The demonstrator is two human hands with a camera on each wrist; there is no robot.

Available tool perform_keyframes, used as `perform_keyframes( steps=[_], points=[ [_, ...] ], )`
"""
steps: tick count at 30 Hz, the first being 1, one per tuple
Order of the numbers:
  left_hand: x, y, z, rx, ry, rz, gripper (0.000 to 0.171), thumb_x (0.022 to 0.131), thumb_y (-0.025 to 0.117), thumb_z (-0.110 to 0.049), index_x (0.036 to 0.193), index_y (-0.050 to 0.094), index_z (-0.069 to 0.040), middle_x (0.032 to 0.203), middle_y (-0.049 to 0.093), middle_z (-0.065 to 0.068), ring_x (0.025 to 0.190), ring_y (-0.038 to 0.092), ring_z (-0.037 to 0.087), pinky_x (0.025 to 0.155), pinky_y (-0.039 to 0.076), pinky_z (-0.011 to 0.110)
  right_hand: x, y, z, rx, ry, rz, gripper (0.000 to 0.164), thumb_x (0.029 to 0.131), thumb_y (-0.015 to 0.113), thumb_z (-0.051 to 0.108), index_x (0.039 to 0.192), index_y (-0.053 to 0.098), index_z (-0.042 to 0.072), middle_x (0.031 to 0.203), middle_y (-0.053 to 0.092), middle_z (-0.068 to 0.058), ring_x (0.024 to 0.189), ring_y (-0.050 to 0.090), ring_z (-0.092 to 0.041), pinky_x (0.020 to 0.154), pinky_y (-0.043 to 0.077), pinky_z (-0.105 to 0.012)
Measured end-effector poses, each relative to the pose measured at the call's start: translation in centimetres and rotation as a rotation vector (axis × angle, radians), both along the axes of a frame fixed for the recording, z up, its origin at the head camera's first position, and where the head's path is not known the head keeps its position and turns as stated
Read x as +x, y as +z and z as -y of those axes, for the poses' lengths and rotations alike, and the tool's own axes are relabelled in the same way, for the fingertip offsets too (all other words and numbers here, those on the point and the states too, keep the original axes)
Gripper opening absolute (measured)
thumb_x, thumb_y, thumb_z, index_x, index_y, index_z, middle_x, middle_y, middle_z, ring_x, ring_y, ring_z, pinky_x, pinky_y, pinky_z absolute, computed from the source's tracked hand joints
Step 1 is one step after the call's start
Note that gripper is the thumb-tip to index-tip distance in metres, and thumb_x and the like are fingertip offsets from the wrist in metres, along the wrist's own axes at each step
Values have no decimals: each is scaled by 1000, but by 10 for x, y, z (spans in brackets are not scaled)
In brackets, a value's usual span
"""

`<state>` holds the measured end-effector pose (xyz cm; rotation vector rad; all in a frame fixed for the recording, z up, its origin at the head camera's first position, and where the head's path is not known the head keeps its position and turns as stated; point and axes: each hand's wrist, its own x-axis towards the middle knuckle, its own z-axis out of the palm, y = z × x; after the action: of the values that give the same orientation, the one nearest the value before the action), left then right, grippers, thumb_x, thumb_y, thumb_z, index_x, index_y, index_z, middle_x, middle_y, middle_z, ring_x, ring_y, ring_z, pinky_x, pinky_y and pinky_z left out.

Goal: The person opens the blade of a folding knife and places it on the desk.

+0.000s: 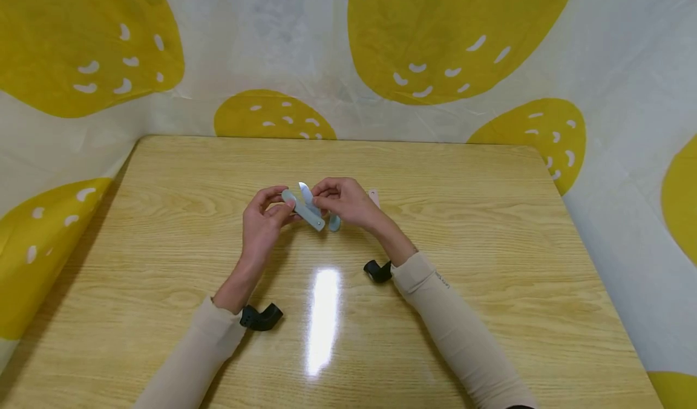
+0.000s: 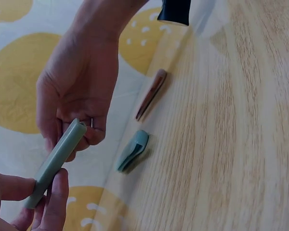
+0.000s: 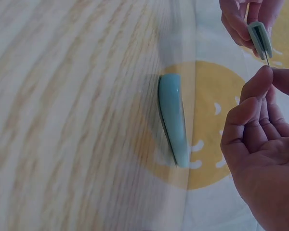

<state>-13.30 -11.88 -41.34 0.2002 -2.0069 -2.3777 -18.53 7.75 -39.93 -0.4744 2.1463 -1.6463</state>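
Above the table, my left hand (image 1: 260,224) grips the pale green handle of a folding knife (image 1: 307,213) between thumb and fingers. Its shiny blade (image 1: 305,192) stands partly out of the handle, at an angle to it. My right hand (image 1: 351,202) pinches that blade between thumb and fingertips, as the right wrist view also shows. Below the hands, a second pale green folding knife (image 2: 134,150) lies on the table with its blade folded in. Beyond it lies a pinkish folded knife (image 2: 151,95), partly hidden behind my right hand in the head view.
The wood-grain table (image 1: 463,215) has a bright light reflection near its middle. A white cloth with yellow fruit shapes (image 1: 272,115) hangs along the back and both sides. Black wrist devices (image 1: 261,317) stick out from both sleeves, low over the table.
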Motion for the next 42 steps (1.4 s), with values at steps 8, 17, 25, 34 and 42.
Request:
perform_keyframes(
  steps=[8,17,25,34,42],
  points=[
    [1,0,-1,-6,5,14,39,100,61,7,138,51,9,111,55,7,84,71,7,85,64,34,3,2,1,12,-5,5,14,105,60,9,115,64,1,99,66,-10,84,65,-32,82,57,-47],
    [2,-3,2,-35,-2,29,38,101,60,4,138,51,7,112,57,6,85,72,5,86,64,36,3,5,7,52,45,-30,31,104,63,9,133,59,0,112,65,-15,87,68,-18,85,59,-48],
    [2,-2,9,-181,-152,-13,45,100,67,-1,143,55,-2,114,54,7,88,70,8,86,64,35,2,8,4,46,16,8,30,99,69,5,128,64,1,103,65,-9,91,71,-19,83,60,-41],
    [-2,1,18,-231,-326,-18,69,88,79,4,148,46,0,120,63,3,95,69,8,83,60,21,-2,6,-2,-10,7,38,29,97,69,-1,125,62,-4,88,63,-4,78,64,-24,77,56,-42],
    [-7,3,18,-231,-272,31,67,87,81,3,145,47,2,112,66,-2,91,70,5,81,59,19,-6,3,-5,-81,-47,72,25,96,67,-3,121,61,-3,88,59,-3,80,64,-17,79,55,-43]
  ],
)
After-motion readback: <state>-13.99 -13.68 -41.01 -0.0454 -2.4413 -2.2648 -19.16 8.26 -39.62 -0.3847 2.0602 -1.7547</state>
